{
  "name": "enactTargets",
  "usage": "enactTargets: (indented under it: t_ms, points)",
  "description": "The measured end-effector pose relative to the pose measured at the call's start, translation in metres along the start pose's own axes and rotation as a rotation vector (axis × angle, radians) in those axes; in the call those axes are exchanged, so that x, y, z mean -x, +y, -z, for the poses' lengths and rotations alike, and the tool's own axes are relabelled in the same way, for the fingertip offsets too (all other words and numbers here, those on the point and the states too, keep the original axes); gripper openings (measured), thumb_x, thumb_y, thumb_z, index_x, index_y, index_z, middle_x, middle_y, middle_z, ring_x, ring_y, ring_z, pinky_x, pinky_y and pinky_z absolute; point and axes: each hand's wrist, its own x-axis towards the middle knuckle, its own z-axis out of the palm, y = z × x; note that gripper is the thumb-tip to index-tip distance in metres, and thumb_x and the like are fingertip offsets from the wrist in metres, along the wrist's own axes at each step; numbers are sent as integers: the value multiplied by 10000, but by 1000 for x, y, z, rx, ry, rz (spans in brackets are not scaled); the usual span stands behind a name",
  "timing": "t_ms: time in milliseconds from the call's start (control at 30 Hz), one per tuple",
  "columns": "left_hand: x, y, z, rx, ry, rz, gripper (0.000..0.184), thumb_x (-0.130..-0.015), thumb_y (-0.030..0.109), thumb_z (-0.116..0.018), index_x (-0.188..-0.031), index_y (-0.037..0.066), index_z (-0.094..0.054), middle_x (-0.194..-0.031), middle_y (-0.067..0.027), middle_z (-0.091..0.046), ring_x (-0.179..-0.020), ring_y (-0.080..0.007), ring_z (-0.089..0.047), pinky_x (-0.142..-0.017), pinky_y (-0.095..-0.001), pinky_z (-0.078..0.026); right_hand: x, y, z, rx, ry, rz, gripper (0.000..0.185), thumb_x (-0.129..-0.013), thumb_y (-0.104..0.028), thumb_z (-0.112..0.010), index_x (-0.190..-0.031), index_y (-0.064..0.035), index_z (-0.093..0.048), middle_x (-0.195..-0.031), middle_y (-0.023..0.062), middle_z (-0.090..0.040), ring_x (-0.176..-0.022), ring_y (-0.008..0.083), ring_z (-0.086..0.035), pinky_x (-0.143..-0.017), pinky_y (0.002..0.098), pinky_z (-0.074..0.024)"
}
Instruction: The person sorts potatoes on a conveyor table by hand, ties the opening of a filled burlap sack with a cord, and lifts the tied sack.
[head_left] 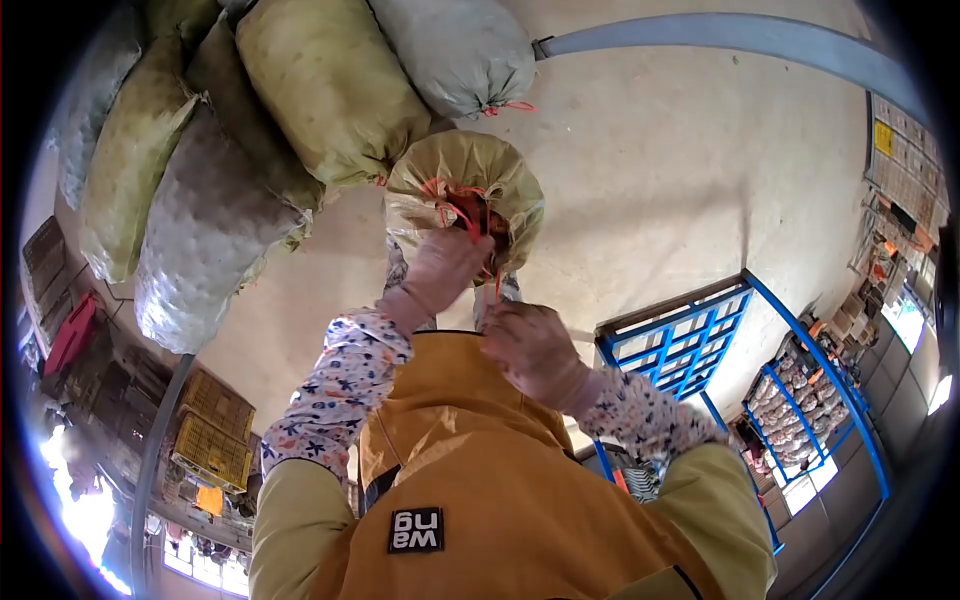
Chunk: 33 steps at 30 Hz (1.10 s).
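Observation:
A yellowish woven sack [420, 165] stands in front of me with its gathered mouth facing up. Dark reddish contents show through the opening. A red drawstring [474, 220] runs around that mouth. My left hand [448, 265] is closed on the string right at the opening, its fingertips partly hidden. Nearer to my body, my right hand [535, 350] is closed in a pinch, and a strand of the red string leads from the sack down to its fingers. My brown apron [480, 480] fills the area below both hands.
Several full sacks lie at the upper left, among them a yellow sack [320, 80] and a white sack [205, 230]. A blue metal rack [680, 345] stands at the right. Yellow crates [212, 440] are at the lower left. Filled net bags [795, 400] sit farther right.

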Motion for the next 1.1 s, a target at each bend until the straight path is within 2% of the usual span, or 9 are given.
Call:
enactTargets:
  t_ms: [67, 200, 367, 433, 567, 733, 900, 1000, 1100]
  points:
    - [7, 9, -8, -522, 290, -457, 257, -973, 229, -484, -818, 61, -601, -760, -108, -603, -809, -289, -572, -807, -428, -459, -13, -9, -5, 387, -240, 249, 158, -756, -182, -662, -873, -82, -627, -943, 72, -617, -989, 265, -596, -829, 400, -466]
    - [38, 32, -6, -382, -391, 18, 226, -955, 272, -509, -1026, 96, -631, -913, -87, -605, -929, -301, -584, -845, -439, -449, 21, 1, -31, 366, -382, 308, 169, -733, -234, -647, -860, -126, -627, -980, 63, -605, -1007, 241, -573, -829, 384, -447]
    - [101, -80, -130, 609, 46, -59, 212, -905, 297, -559, -1006, 156, -680, -1018, -74, -674, -971, -281, -624, -870, -383, -460, -43, 29, -18, 347, -99, 620, 157, -733, -255, -650, -856, -163, -618, -996, 25, -610, -1000, 236, -594, -821, 404, -481]
    - [86, -39, -80, 108, -302, -48, 281, -917, 318, -534, -1133, 163, -625, -1119, -70, -645, -1033, -261, -609, -904, -408, -462, -45, 47, -27, 318, -24, 729, 165, -730, -256, -657, -867, -175, -615, -1019, 6, -616, -994, 225, -613, -819, 403, -500]
    - [84, 11, -50, -524, -787, 72, 383, -886, 320, -571, -1176, 71, -595, -1105, -122, -649, -1055, -300, -604, -929, -429, -459, -13, 59, -59, 56, -421, 155, 190, -788, -127, -636, -973, -141, -598, -942, 38, -664, -894, 243, -678, -753, 371, -541]
    - [76, 34, -30, -43, -448, 236, 310, -786, 168, -616, -1073, 53, -628, -1015, -173, -660, -968, -304, -625, -936, -413, -436, 4, 89, -90, -565, -400, -813, 150, -870, -148, -644, -996, -71, -666, -700, 18, -632, -590, 177, -609, -543, 302, -470]
    - [76, 16, -31, -459, -84, 48, 240, -716, 125, -690, -951, 98, -652, -970, -144, -658, -942, -296, -617, -944, -417, -422, -53, 92, -68, -748, -1324, -494, 385, -878, -487, -679, -1011, -128, -720, -554, -37, -483, -474, 51, -441, -413, 222, -295]
    - [94, -9, -33, -650, 393, -72, 354, -706, 190, -743, -1017, 70, -622, -1037, -91, -631, -1026, -294, -569, -968, -436, -414, -40, 106, -77, -1008, -1240, -547, 478, -870, -569, -643, -1015, -120, -717, -529, -55, -446, -439, 37, -403, -390, 196, -257]
    - [112, 18, -49, 49, 6, 246, 337, -769, 268, -743, -1003, 70, -602, -1049, -101, -593, -1040, -329, -533, -934, -454, -417, -32, 103, -78, -1156, -1066, -693, 550, -869, -630, -604, -1008, -107, -706, -509, -66, -424, -389, 29, -357, -354, 185, -237]
